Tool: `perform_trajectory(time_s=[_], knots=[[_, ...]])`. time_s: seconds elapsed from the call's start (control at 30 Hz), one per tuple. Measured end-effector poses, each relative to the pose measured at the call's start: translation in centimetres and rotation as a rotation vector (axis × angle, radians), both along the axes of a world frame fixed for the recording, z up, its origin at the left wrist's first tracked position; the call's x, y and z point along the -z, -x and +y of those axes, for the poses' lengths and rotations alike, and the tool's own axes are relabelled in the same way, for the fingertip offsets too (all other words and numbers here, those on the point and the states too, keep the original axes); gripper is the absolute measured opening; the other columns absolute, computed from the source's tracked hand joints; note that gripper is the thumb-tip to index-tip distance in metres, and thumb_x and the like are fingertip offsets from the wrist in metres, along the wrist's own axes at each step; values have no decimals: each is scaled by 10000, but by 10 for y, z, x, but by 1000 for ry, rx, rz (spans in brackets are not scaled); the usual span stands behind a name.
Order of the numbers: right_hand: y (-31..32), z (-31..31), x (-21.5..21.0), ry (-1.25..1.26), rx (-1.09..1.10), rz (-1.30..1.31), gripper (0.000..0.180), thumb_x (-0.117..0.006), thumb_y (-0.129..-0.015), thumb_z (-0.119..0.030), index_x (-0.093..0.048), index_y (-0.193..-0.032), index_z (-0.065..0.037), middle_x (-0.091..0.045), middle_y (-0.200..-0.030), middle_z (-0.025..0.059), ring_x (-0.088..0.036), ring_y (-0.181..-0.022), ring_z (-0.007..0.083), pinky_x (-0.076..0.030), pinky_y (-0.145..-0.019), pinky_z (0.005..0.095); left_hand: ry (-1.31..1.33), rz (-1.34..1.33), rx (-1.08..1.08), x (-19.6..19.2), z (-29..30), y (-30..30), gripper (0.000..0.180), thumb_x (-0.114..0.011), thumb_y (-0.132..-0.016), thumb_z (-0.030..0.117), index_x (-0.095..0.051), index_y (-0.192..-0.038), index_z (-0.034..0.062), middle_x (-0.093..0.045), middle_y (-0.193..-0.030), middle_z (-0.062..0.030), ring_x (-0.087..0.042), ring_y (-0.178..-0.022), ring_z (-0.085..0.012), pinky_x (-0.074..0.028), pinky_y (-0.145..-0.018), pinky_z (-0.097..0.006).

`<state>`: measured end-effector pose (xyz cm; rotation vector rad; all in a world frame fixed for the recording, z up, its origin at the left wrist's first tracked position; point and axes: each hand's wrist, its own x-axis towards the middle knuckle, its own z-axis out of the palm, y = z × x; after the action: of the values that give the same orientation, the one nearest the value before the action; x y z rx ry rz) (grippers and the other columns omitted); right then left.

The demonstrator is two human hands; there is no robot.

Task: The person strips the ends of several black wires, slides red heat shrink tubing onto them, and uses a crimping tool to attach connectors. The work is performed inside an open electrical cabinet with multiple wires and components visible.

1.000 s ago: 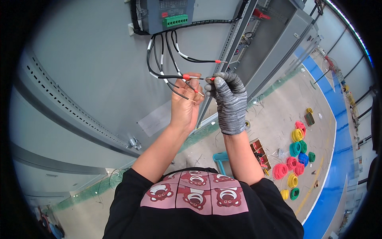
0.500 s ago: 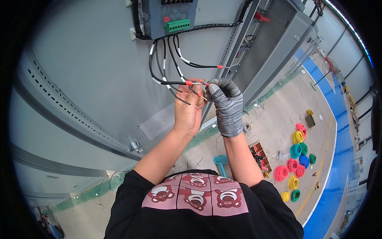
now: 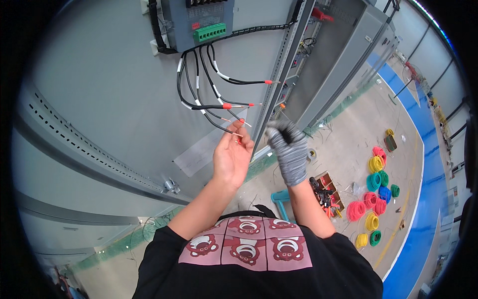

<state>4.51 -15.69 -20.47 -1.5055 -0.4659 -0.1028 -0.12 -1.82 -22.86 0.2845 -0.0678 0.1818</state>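
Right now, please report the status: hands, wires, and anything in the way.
Left hand bare, pinching a black wire. Right hand gloved, fist closed, apart from wires. Other red-tipped wires hang loose above.

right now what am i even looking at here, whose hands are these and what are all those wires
This is one picture from a fisheye camera worn on a person's head, looking down past their chest, so straight edges bend. The two arms rising from the bottom are the person's own. They stand at a grey panel with a device carrying a green terminal block. Black wires with red tips hang from it. The bare left hand pinches the tip of one wire. The right hand, in a grey glove, is closed around a small dark thing; what it is cannot be told. Far below on the floor lie coloured wire coils and a box of tools.
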Motion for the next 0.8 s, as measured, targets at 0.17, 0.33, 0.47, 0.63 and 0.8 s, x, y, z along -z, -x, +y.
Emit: perform_trajectory(time_s=[0.17,0.33,0.47,0.63,0.8], knots=[[18,14,3,452,39,-432,168,-701,-801,-66,-702,-965,-34,-627,-850,135,-614,-785,298,-509,-704,372,35,26,11,-8,-6,16,429,-318,-1063,299,-475,-1319,-6,-505,-1349,-133,-449,-1292,-246,-349,-1111,-395],[26,20,-1,669,26,-427,239,-720,-773,-111,-713,-1005,-56,-631,-938,152,-629,-854,321,-517,-733,391,-29,87,-23,-20,-9,25,455,-297,-1065,321,-449,-1358,7,-435,-1455,-141,-390,-1363,-259,-314,-1142,-417],[31,26,-5,726,55,-609,228,-718,-767,-127,-692,-986,-69,-632,-921,145,-630,-841,329,-520,-725,401,-155,179,-13,-24,-8,27,437,-290,-1069,305,-444,-1364,22,-437,-1464,-138,-410,-1349,-257,-328,-1141,-411],[33,29,-8,806,20,-642,201,-715,-760,-148,-661,-946,-95,-640,-922,143,-636,-871,330,-526,-742,402,-139,219,-17,-17,-5,32,364,-345,-1061,255,-479,-1318,34,-521,-1381,-135,-478,-1286,-234,-385,-1090,-408],[36,31,-8,760,15,-687,182,-710,-762,-128,-656,-930,-81,-653,-911,137,-639,-888,327,-532,-759,403,-98,258,-18,-18,0,35,338,-347,-1062,235,-475,-1304,36,-513,-1393,-132,-467,-1296,-253,-375,-1108,-418]])
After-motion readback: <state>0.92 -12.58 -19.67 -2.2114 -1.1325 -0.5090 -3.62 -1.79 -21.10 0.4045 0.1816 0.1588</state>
